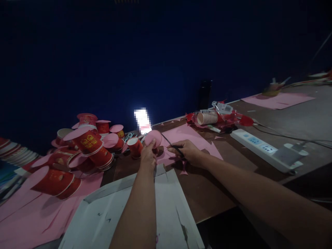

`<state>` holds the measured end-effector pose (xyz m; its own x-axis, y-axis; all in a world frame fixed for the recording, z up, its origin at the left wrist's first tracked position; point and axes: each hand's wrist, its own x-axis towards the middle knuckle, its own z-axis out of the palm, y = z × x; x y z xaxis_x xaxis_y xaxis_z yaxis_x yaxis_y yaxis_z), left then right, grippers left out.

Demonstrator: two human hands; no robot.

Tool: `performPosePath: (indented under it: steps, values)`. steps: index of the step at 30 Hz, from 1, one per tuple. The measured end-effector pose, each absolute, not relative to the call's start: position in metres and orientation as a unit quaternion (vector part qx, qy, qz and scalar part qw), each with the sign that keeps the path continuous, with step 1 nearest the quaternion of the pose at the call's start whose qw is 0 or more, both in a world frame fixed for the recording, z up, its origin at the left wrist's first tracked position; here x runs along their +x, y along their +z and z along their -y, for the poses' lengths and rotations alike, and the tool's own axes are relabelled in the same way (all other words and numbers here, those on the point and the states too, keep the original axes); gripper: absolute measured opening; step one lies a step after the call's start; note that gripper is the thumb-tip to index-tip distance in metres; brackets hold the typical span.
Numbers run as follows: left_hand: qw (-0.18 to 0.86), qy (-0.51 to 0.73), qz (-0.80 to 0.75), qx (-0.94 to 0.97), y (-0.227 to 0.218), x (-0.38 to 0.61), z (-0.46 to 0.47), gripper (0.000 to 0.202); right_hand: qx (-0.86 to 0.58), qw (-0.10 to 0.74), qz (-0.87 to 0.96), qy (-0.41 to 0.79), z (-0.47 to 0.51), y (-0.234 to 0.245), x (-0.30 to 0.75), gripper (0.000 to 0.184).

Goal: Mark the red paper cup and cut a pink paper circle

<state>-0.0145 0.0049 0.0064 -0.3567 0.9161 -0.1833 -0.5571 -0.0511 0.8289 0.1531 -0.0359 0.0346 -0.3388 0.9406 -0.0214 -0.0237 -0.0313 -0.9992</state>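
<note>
My left hand (148, 155) is closed on a round pink paper disc (153, 137), holding it upright above the brown table. My right hand (187, 152) is closed on a pair of black scissors (172, 144) whose blades point toward the disc's right edge. Under both hands lies a sheet of pink paper (186, 136) with cut edges. A single red paper cup (135, 146) lies just left of my left hand.
A heap of red cups with pink discs (85, 145) covers the left. More pink paper (28, 214) and a white cardboard sheet (135, 214) lie near me. A white power strip (261, 147), a sleeve of paper cups (207, 118) and a dark bottle (205, 94) are at the right.
</note>
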Motion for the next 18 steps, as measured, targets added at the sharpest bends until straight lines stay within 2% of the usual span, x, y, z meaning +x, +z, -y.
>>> performPosePath:
  steps: [5,13,18]
  values:
    - [0.525,0.691,-0.451,0.206,0.0083,-0.0144,-0.0025,0.038,-0.416,0.406,0.57,0.58,0.0361,0.0352,0.1522,0.051]
    - [0.505,0.65,-0.467,0.323,0.0003,-0.0166,-0.0012,0.044,-0.402,0.403,0.566,0.597,0.03,0.03,0.1565,0.052]
    - [0.51,0.654,-0.466,0.31,0.0017,-0.0154,-0.0011,0.045,-0.394,0.415,0.55,0.608,0.0294,0.0281,0.1561,0.048]
